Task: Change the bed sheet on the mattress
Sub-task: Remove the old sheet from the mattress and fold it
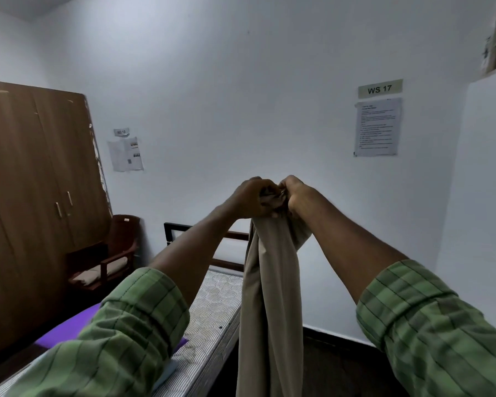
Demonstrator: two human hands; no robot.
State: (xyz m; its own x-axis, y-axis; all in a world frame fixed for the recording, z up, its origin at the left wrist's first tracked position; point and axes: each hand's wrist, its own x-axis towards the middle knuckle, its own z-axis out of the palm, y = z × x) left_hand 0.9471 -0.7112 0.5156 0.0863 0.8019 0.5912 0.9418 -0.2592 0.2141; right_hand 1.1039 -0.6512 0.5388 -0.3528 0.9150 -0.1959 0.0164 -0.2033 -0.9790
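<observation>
A beige bed sheet hangs bunched in a long column from both of my raised hands. My left hand grips its gathered top edge, and my right hand grips the same bunch right beside it, knuckles almost touching. The sheet's lower part runs out of view at the bottom. Below and left lies the bare mattress with a white quilted top and striped side. A purple cloth lies on the mattress, partly hidden by my left sleeve.
A dark bed frame headboard stands at the far end by the white wall. A brown wardrobe fills the left side, with a wooden chair holding a folded beige cloth beside it. Dark floor lies right of the bed.
</observation>
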